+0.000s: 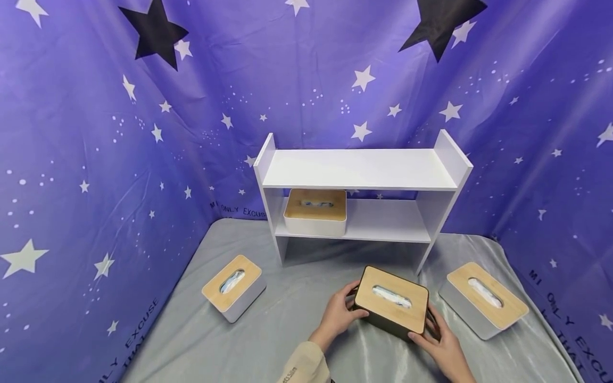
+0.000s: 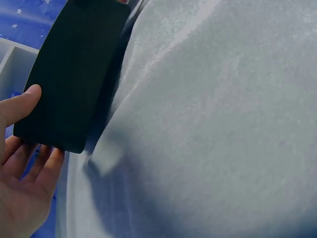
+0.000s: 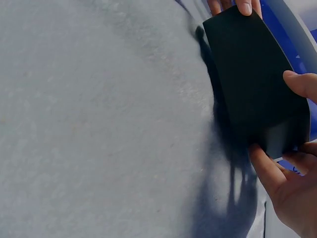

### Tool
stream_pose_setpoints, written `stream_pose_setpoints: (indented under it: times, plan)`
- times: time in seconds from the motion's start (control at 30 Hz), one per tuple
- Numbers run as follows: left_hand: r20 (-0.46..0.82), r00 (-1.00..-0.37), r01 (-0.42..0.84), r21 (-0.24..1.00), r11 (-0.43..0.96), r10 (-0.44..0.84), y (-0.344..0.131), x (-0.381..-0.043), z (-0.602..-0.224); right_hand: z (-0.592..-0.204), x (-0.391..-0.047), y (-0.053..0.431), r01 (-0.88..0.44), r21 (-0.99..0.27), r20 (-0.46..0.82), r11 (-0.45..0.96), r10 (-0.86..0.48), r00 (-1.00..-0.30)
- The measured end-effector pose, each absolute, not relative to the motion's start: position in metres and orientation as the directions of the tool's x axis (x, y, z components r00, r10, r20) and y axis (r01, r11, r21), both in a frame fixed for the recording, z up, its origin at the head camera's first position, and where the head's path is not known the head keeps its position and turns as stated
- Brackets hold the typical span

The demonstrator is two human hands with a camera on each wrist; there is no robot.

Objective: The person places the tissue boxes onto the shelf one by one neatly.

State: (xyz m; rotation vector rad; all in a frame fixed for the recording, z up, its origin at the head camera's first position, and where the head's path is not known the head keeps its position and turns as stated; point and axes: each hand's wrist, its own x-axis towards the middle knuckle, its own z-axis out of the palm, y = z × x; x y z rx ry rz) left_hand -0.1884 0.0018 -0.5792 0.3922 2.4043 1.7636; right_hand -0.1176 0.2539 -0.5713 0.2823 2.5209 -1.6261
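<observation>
Black-sided box (image 1: 389, 309), gripped between left hand (image 1: 338, 314) and right hand (image 1: 444, 344), hides some fingertips.

A purple curtain (image 1: 268, 64) with white stars (image 1: 364, 78) and black stars (image 1: 156, 34) hangs behind a white shelf (image 1: 354, 166) holding one white tissue box (image 1: 316, 226). Two more boxes (image 1: 246, 298) (image 1: 469, 309) sit on grey cloth (image 1: 201, 346), maybe satin.

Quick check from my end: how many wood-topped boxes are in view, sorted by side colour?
Dark-sided: 1, the dark box between the left hand and right hand
Pale-sided: 3, the shelf box, left box and right box
Total: 4
</observation>
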Motion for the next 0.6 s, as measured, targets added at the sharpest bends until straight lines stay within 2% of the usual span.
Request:
stream_pose_setpoints:
  times: [0.6]
  plan:
    - [0.184,-0.948,0.251,0.934,0.254,0.261,-0.012,-0.190,-0.542,-0.535,-0.119,0.248,0.041,-0.928,-0.011,0.370,0.082,-0.997]
